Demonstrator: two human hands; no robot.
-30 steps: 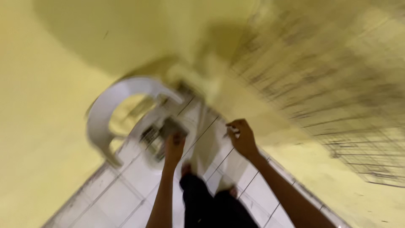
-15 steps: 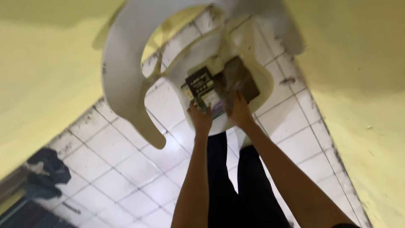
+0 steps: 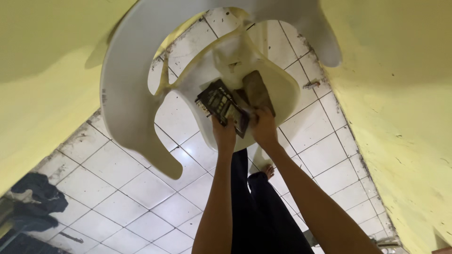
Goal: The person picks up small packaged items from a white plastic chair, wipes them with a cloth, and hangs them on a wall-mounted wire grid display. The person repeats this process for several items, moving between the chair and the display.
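Standing over a white plastic chair (image 3: 127,94), a person has both hands down on its seat (image 3: 282,89). Left hand (image 3: 224,134) is closed on the near edge of a dark flat device (image 3: 222,106) with rows of small keys, which lies tilted on the seat. Right hand (image 3: 263,128) is just beside it at 3 o'clock, fingers curled at the near end of a brown worn block (image 3: 258,91); can't tell how firm that grip is. Block sits at 2 o'clock from the device, the two touching or nearly so. Black trousers (image 3: 263,211) and a bare foot (image 3: 269,171) show at 6 o'clock on the white tile floor (image 3: 117,188). Yellow walls (image 3: 400,94) on both sides. Dark cloth heap (image 3: 33,202) at 8 o'clock.
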